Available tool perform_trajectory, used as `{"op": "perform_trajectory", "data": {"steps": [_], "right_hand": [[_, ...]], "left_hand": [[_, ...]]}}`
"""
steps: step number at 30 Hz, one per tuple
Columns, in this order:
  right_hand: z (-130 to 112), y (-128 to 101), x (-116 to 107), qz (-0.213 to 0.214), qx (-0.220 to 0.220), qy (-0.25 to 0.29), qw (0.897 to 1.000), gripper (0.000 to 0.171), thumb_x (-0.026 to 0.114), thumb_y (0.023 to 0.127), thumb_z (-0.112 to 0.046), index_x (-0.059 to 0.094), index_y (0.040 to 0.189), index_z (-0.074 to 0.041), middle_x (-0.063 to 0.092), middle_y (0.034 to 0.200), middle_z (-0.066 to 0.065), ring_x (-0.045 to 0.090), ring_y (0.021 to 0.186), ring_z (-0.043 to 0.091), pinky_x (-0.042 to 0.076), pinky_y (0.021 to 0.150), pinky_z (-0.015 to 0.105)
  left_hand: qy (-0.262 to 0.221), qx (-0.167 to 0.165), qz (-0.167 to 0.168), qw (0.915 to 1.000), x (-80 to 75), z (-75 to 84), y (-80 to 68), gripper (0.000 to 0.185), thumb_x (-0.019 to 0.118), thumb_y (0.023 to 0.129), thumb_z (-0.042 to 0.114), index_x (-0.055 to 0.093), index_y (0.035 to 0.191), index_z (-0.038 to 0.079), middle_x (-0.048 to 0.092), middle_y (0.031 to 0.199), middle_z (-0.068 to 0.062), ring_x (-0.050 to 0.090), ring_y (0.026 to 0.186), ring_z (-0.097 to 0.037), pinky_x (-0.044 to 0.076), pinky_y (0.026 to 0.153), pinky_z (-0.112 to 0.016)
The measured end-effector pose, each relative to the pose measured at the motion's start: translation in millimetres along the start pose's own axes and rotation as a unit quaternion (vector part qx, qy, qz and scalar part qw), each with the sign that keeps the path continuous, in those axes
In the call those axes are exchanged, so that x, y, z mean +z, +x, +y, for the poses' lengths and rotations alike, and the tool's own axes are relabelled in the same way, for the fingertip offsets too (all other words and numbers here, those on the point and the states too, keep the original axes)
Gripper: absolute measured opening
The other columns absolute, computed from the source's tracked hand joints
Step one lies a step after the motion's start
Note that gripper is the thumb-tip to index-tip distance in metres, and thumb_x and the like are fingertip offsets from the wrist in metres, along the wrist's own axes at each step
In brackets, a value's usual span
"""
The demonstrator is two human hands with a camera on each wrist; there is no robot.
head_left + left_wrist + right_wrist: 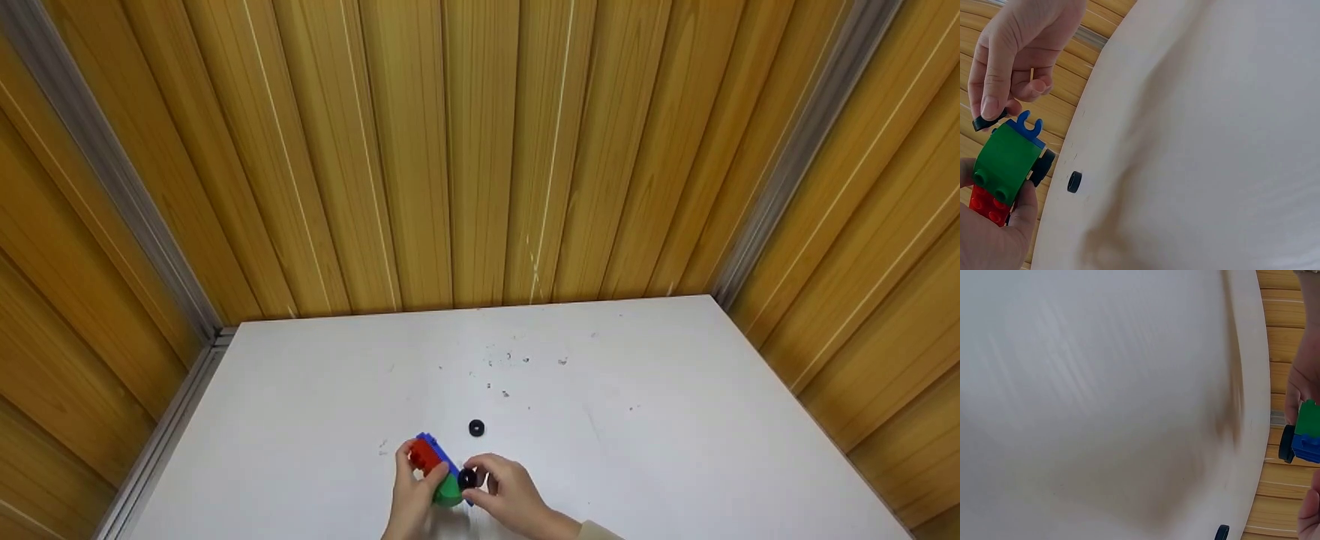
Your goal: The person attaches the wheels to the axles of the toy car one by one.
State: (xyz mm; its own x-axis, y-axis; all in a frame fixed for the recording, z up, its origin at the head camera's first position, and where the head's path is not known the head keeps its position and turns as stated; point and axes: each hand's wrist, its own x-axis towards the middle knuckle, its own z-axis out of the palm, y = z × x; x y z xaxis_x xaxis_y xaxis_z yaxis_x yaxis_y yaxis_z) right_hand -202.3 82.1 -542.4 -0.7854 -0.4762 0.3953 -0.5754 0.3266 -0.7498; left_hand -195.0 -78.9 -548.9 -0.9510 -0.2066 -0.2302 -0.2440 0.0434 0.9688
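Note:
A small toy car [436, 466] of red, blue and green bricks is held above the white table [675, 420], near its front edge. My left hand [411, 489] grips it from the left. My right hand [491, 480] pinches a black wheel [467, 478] against the car's right end. In the left wrist view my left hand [999, 236] wraps the red and green bricks [1005, 160], and one wheel [1043, 167] sits on the car's side. There my right hand [1010, 73] pinches the other wheel [988, 121] beside the blue hook.
A loose black wheel [476, 428] lies flat on the table just beyond the hands; it shows as the wheel [1074, 181] near the table edge and the wheel [1221, 532]. Small dark specks [506, 367] dot the middle. Wood-panel walls [480, 150] close in three sides.

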Motion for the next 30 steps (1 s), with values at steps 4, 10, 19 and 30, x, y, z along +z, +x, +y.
{"op": "perform_trajectory", "data": {"steps": [4,10,19,30], "right_hand": [[6.6,-0.7,2.9,0.001,-0.006,0.000,1.000,0.027,0.066,0.079,-0.021,0.059,0.097,-0.003,0.060,0.074,0.005,0.050,0.057,0.010,0.041,0.050,0.011],[6.8,-0.9,4.1,0.009,-0.004,-0.002,1.000,0.023,0.067,0.078,-0.019,0.060,0.096,-0.006,0.060,0.073,0.005,0.052,0.057,0.016,0.042,0.050,0.012],[5.9,-2.0,4.3,0.016,0.000,-0.002,1.000,0.025,0.066,0.078,-0.022,0.061,0.095,-0.005,0.061,0.073,0.005,0.051,0.057,0.019,0.040,0.049,0.011],[5.0,-1.6,4.0,0.005,0.026,0.001,1.000,0.027,0.065,0.078,-0.026,0.061,0.096,-0.005,0.062,0.075,0.004,0.053,0.060,0.013,0.042,0.051,0.012]], "left_hand": [[-0.002,0.003,-0.001,1.0000,0.4,-0.9,0.0,0.068,0.059,0.083,0.017,0.017,0.135,0.005,0.030,0.131,-0.034,0.040,0.114,-0.044,0.037,0.092,-0.059],[0.001,0.006,0.000,1.0000,-0.4,-1.3,0.6,0.069,0.060,0.082,0.016,0.017,0.135,0.005,0.031,0.131,-0.034,0.040,0.114,-0.044,0.037,0.092,-0.058],[-0.005,-0.005,0.001,1.0000,2.4,-1.0,-0.3,0.067,0.059,0.082,0.014,0.018,0.135,0.007,0.030,0.131,-0.033,0.040,0.114,-0.044,0.038,0.092,-0.058],[-0.007,-0.009,-0.001,0.9999,3.1,0.1,-1.1,0.067,0.058,0.082,0.012,0.017,0.135,0.007,0.028,0.132,-0.032,0.040,0.114,-0.045,0.038,0.092,-0.057]]}}
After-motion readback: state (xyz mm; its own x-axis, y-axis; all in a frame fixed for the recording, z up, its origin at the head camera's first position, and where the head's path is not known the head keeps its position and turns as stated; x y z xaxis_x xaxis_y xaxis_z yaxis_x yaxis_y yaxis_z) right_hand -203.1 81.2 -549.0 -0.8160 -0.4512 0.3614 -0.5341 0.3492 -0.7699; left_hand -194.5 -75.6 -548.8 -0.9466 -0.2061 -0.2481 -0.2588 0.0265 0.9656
